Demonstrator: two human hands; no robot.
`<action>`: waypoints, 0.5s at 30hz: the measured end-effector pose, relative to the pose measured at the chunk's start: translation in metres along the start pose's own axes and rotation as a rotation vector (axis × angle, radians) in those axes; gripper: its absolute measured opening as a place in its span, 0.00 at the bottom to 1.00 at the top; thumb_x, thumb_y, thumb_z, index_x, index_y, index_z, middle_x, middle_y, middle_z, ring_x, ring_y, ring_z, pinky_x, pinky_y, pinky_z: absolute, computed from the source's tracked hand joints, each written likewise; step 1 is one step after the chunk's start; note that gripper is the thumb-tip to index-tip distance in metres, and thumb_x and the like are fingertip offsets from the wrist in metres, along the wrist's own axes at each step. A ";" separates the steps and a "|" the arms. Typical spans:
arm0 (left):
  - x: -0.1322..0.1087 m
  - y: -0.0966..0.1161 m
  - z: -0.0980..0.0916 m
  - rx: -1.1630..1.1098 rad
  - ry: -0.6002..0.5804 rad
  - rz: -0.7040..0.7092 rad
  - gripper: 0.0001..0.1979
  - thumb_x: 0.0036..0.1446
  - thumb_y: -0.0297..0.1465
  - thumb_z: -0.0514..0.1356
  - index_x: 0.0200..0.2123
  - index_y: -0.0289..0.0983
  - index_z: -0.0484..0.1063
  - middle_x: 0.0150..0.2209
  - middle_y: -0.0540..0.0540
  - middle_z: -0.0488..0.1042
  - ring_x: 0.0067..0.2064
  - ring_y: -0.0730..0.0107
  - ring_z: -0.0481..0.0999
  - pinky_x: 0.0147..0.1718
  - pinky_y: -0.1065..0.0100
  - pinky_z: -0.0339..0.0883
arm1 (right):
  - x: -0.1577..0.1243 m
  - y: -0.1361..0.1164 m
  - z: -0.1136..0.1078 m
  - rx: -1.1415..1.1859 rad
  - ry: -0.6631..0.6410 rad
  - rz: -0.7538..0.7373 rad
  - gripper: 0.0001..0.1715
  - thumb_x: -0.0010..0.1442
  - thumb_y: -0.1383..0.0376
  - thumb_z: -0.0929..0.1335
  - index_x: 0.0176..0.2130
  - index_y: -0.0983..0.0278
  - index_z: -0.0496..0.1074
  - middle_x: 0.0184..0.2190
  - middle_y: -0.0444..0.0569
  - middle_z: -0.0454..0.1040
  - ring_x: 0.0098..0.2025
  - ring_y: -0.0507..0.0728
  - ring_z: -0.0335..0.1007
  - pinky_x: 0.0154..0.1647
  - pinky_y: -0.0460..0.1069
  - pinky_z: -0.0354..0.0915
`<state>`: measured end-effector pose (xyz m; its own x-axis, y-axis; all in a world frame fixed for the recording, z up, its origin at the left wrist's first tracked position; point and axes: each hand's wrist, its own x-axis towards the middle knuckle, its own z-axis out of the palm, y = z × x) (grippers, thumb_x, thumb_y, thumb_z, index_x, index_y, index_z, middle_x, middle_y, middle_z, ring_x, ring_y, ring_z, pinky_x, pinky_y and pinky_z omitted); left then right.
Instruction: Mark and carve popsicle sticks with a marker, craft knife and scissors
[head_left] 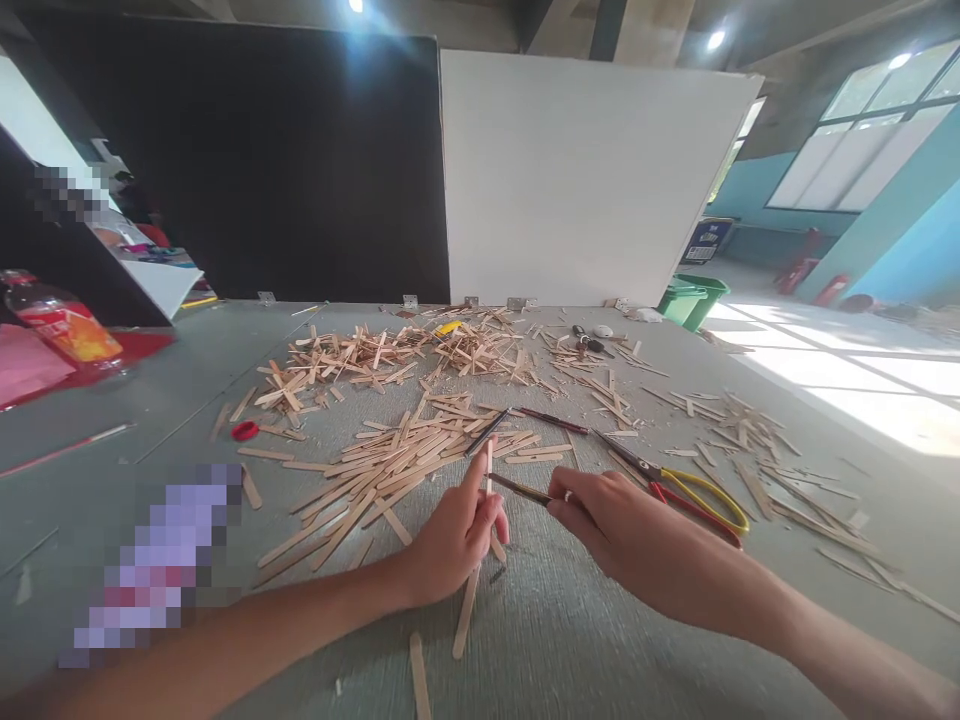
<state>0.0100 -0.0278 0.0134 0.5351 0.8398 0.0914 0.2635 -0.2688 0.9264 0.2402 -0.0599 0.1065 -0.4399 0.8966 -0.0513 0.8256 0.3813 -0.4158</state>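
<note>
My left hand [454, 530] is closed on a narrow wooden craft stick [490, 462], which it holds upright with the index finger along it. In my right hand [611, 510] is a slim, dark, pointed tool [523, 489], held like a pen; I cannot tell whether it is a knife or a file. Its tip meets or nearly meets the side of the stick. Another craft stick [466, 612] lies on the table below my left hand. Just beyond the hands rests a pile of craft sticks [405, 455]. Scissors [701, 497] with yellow and red handles lie beside my right hand.
On the grey table [300, 640] are a dark pen-like rod [487, 432], a dark red rod [553, 420], a red ring [244, 430] and more stick piles [345, 358]. A drink bottle [71, 325] stands left. Black [262, 160] and white panels [585, 180] border the back.
</note>
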 end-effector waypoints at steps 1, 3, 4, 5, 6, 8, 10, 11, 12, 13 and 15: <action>0.000 -0.001 0.000 0.018 -0.007 0.004 0.32 0.77 0.44 0.44 0.75 0.40 0.33 0.29 0.53 0.75 0.26 0.70 0.69 0.32 0.66 0.67 | 0.001 0.002 0.003 0.057 -0.062 -0.017 0.16 0.75 0.64 0.57 0.39 0.60 0.70 0.33 0.48 0.75 0.34 0.56 0.72 0.33 0.51 0.59; -0.001 -0.001 0.001 0.042 -0.011 0.008 0.33 0.77 0.45 0.42 0.75 0.39 0.32 0.28 0.53 0.74 0.29 0.67 0.72 0.36 0.64 0.69 | 0.003 0.003 0.015 0.148 -0.181 -0.049 0.15 0.73 0.67 0.57 0.39 0.61 0.71 0.35 0.49 0.75 0.35 0.56 0.72 0.34 0.50 0.61; 0.000 -0.001 0.001 0.045 -0.010 0.007 0.33 0.77 0.46 0.41 0.74 0.37 0.31 0.27 0.53 0.73 0.29 0.67 0.72 0.37 0.63 0.69 | 0.004 0.002 0.022 0.158 -0.202 -0.055 0.14 0.72 0.67 0.58 0.39 0.61 0.70 0.35 0.49 0.75 0.35 0.57 0.71 0.34 0.51 0.61; 0.000 0.000 0.000 0.045 -0.011 0.004 0.33 0.77 0.46 0.40 0.74 0.35 0.31 0.27 0.53 0.73 0.29 0.66 0.73 0.37 0.63 0.69 | 0.005 -0.001 0.029 0.158 -0.207 -0.038 0.14 0.71 0.67 0.59 0.37 0.62 0.70 0.35 0.50 0.74 0.34 0.57 0.70 0.35 0.52 0.61; 0.000 0.001 0.000 0.047 -0.014 0.000 0.33 0.77 0.47 0.39 0.73 0.34 0.32 0.26 0.53 0.73 0.29 0.66 0.73 0.37 0.63 0.69 | 0.006 -0.003 0.033 0.153 -0.188 -0.020 0.12 0.70 0.67 0.59 0.36 0.62 0.69 0.35 0.52 0.74 0.34 0.58 0.70 0.35 0.52 0.61; 0.001 0.005 -0.001 0.072 -0.039 -0.001 0.32 0.77 0.47 0.38 0.72 0.32 0.34 0.26 0.53 0.72 0.29 0.66 0.73 0.36 0.63 0.68 | 0.009 -0.006 0.031 0.176 -0.170 0.014 0.12 0.69 0.66 0.59 0.35 0.61 0.68 0.36 0.53 0.73 0.35 0.59 0.69 0.36 0.53 0.62; 0.001 0.008 -0.002 0.133 -0.087 0.016 0.30 0.77 0.45 0.38 0.72 0.33 0.36 0.27 0.53 0.72 0.29 0.66 0.71 0.36 0.63 0.67 | 0.013 -0.003 0.015 0.312 -0.276 0.066 0.12 0.68 0.64 0.62 0.31 0.60 0.65 0.32 0.50 0.70 0.32 0.57 0.67 0.32 0.51 0.62; 0.000 0.009 -0.002 0.169 -0.115 0.025 0.29 0.77 0.44 0.38 0.72 0.34 0.37 0.27 0.52 0.72 0.28 0.67 0.70 0.35 0.64 0.67 | 0.014 0.000 0.005 0.424 -0.377 0.133 0.12 0.67 0.62 0.63 0.30 0.60 0.63 0.29 0.48 0.68 0.31 0.56 0.66 0.29 0.50 0.61; 0.000 0.010 -0.002 0.200 -0.139 0.034 0.29 0.77 0.43 0.39 0.72 0.35 0.37 0.27 0.52 0.72 0.28 0.67 0.69 0.34 0.64 0.66 | 0.016 0.004 -0.005 0.460 -0.438 0.163 0.14 0.68 0.59 0.62 0.30 0.59 0.62 0.27 0.46 0.65 0.27 0.55 0.64 0.24 0.48 0.59; 0.000 0.009 -0.001 0.221 -0.158 0.042 0.29 0.77 0.43 0.39 0.72 0.35 0.36 0.27 0.53 0.71 0.27 0.67 0.68 0.34 0.65 0.65 | 0.018 0.006 -0.012 0.482 -0.478 0.193 0.16 0.70 0.57 0.59 0.31 0.59 0.61 0.25 0.43 0.62 0.23 0.53 0.60 0.20 0.47 0.55; -0.001 0.006 0.000 0.228 -0.154 0.049 0.29 0.77 0.43 0.39 0.72 0.35 0.36 0.26 0.53 0.71 0.26 0.68 0.68 0.32 0.65 0.65 | 0.019 0.008 -0.013 0.470 -0.530 0.166 0.17 0.71 0.56 0.56 0.31 0.58 0.58 0.23 0.40 0.58 0.19 0.51 0.53 0.16 0.45 0.51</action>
<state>0.0111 -0.0304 0.0190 0.6626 0.7464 0.0616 0.3986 -0.4210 0.8148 0.2431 -0.0366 0.1144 -0.5321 0.6593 -0.5312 0.7098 0.0053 -0.7044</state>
